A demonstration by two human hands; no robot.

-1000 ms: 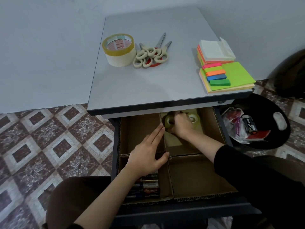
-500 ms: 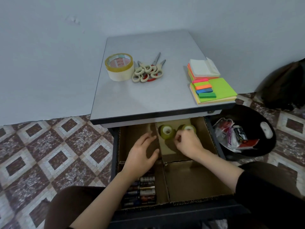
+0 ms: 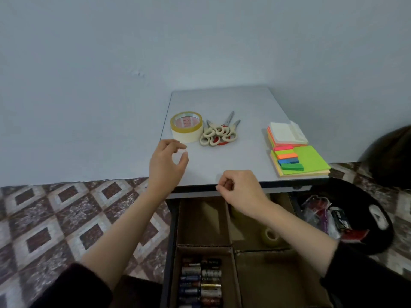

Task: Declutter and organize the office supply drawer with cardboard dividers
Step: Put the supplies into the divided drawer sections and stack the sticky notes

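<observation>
I am holding my left hand (image 3: 166, 165) loosely spread and empty, with the tape (image 3: 186, 126) sitting just beyond it. My right hand (image 3: 242, 190) is hanging curled, empty, above the drawer (image 3: 172, 241) and its dividers (image 3: 204, 246).

Dim even light, soft focus, wide-angle edge bending

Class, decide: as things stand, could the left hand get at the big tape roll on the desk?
Probably yes. The left hand hovers empty just in front of the tape roll, with only bare desktop between them. The scissors lie to its right, clear of the path.
</observation>
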